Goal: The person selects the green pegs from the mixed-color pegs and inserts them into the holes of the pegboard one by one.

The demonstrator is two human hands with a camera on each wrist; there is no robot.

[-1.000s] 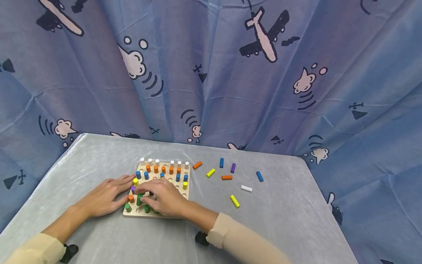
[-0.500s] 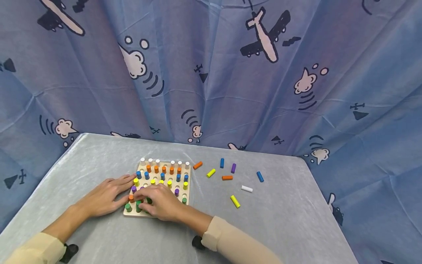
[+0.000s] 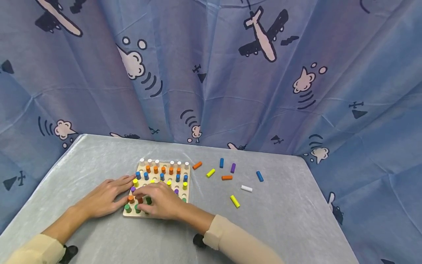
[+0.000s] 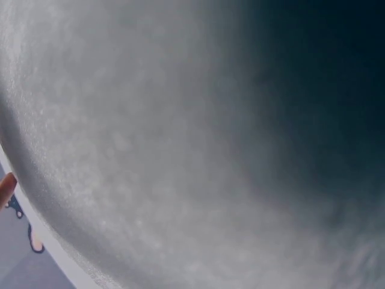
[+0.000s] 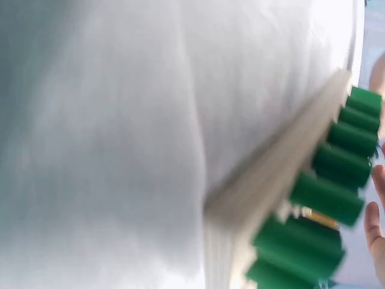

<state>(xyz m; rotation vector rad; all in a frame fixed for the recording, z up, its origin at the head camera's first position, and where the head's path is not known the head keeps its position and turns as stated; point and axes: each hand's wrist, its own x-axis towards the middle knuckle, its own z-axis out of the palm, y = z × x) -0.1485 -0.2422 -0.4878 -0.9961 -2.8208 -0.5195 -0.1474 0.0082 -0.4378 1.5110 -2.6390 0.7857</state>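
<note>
In the head view, a wooden pegboard (image 3: 158, 165) holds rows of coloured pegs. My left hand (image 3: 108, 195) rests flat on the table by the board's left side, fingertips at its edge. My right hand (image 3: 161, 200) is over the near half of the board and hides many holes. Its thumb is right beside a green peg (image 3: 137, 208) standing in the front row, while the index finger is raised apart from it; an orange peg (image 3: 140, 200) shows between them. The right wrist view has a close row of upright green pegs (image 5: 341, 165) along the board's edge.
Right of the board lie several loose pegs, among them a white peg (image 3: 246, 188), a yellow peg (image 3: 235, 201) and a blue peg (image 3: 259, 176). A grey cloth covers the table (image 3: 280, 220). Behind hangs a blue curtain (image 3: 224, 91) printed with airplanes.
My right hand has moved slightly left and down with the green peg, which now sits lower in the front row; thumb and index finger have parted. The left hand has not moved.
</note>
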